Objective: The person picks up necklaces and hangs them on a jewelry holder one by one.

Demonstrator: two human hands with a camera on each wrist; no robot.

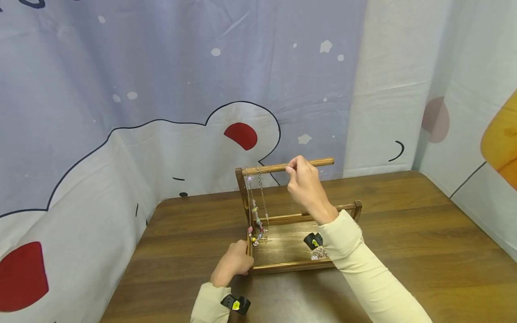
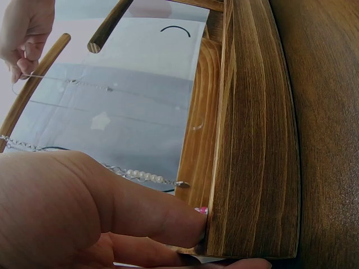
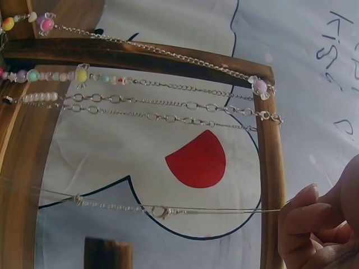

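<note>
A wooden jewelry stand (image 1: 295,268) has a tray base and a raised bar (image 1: 323,162). My left hand (image 1: 234,260) grips the tray's left side near the front corner, thumb on the wall in the left wrist view. At the bar, my right hand (image 1: 304,184) pinches a thin silver necklace (image 3: 224,211), whose fine strands run from the fingertips past the bar. Left of it on the bar hang a colorful beaded necklace (image 3: 106,78) with candy-shaped beads and a silver chain necklace (image 3: 168,103) with a short row of pearls (image 3: 40,97).
In the tray's front right lies a small heap of silvery jewelry (image 1: 319,253), partly behind the right forearm. A shorter post (image 1: 357,208) rises at the tray's right back. The brown table (image 1: 181,237) meets a patterned curtain (image 1: 181,152) behind the stand.
</note>
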